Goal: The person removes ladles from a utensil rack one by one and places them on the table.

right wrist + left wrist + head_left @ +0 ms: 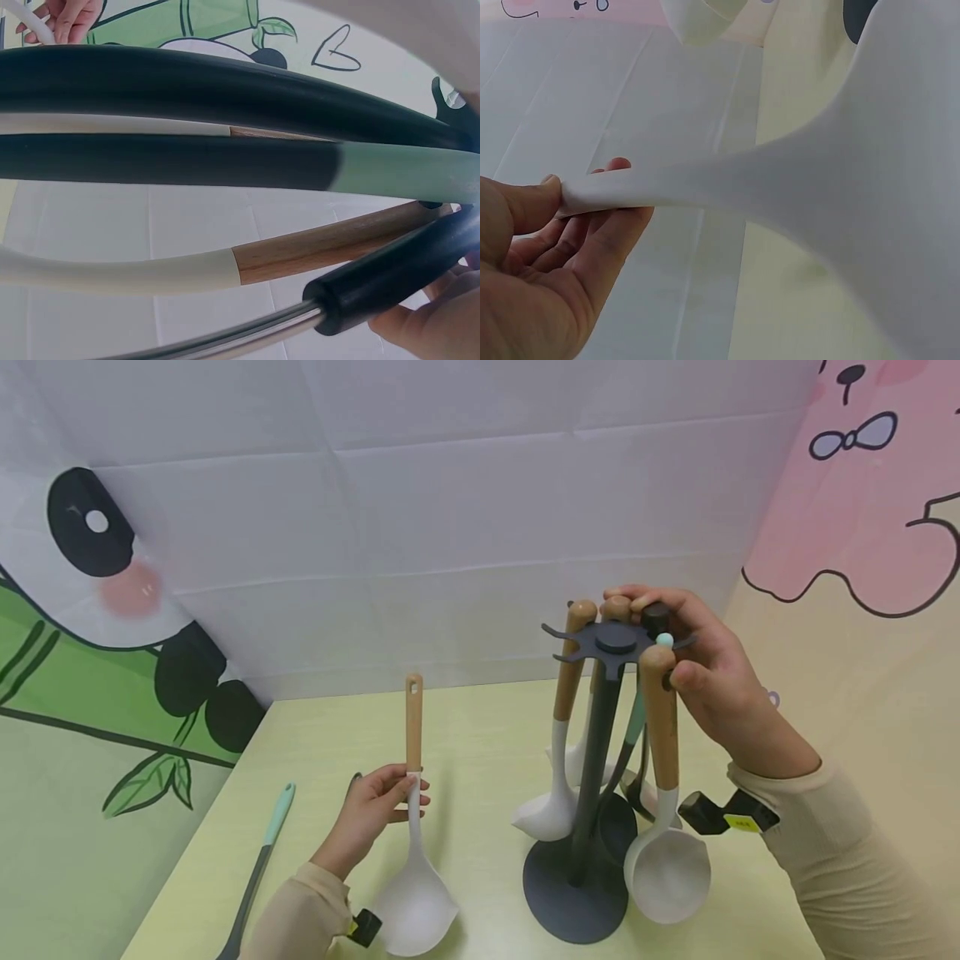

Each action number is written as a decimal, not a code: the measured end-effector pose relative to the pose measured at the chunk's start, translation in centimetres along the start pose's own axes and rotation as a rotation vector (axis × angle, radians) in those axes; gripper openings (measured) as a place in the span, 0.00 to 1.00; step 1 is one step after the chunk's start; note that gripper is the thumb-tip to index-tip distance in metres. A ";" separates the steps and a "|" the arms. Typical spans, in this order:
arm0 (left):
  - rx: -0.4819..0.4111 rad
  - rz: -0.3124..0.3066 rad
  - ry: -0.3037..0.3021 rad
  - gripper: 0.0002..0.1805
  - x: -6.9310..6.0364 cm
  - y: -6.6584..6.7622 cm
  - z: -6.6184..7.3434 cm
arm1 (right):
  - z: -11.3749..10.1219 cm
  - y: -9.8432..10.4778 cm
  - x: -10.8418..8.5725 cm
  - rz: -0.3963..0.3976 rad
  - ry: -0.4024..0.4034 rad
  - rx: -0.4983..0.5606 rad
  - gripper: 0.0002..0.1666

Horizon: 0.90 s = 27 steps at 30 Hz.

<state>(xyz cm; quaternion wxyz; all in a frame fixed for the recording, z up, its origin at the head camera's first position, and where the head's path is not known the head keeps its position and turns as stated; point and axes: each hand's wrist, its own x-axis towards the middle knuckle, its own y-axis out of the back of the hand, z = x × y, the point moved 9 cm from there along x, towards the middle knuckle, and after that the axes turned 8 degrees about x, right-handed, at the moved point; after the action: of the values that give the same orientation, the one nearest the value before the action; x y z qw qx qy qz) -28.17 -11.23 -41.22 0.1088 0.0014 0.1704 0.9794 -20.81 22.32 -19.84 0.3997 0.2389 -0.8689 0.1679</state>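
Observation:
My left hand (378, 802) pinches the neck of a white soup ladle (416, 893) with a wooden handle (414, 722) pointing up. The left wrist view shows the thumb on one side of the white neck (615, 189) and fingers on the other. My right hand (712, 677) curls around the top of a dark grey utensil rack (600, 752). Its fingers reach a rear wooden handle, and its thumb is at a front white ladle (667, 877). A black-handled metal utensil (390, 270) lies by those fingers; its head cannot be made out.
On the rack also hang another white ladle (551, 814) and a dark utensil with a green handle (636, 718). A mint-handled dark utensil (258, 864) lies on the pale yellow table (480, 718) at left. A printed cloth (465, 510) stands behind.

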 end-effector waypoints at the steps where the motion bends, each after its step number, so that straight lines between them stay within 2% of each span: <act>1: 0.001 -0.002 0.003 0.15 0.0 0.0 -0.1 | 0.0 0.0 0.0 -0.001 0.001 0.001 0.35; 11: -0.007 -0.033 0.032 0.14 0.1 -0.3 -1.4 | 0.0 -0.1 0.0 -0.013 0.009 -0.005 0.35; 18: -0.007 -0.092 0.016 0.16 0.0 -0.6 -1.9 | 0.0 0.0 0.0 -0.001 -0.001 -0.007 0.36; 27: -0.051 -0.147 0.039 0.18 0.1 -0.7 -3.2 | -0.1 0.1 -0.1 0.005 -0.008 0.000 0.37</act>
<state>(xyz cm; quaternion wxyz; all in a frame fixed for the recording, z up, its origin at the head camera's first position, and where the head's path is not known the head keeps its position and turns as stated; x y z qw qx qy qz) -28.22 -11.69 -44.48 0.1771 -0.0331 0.1471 0.9726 -20.77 22.41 -19.87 0.3958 0.2377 -0.8710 0.1681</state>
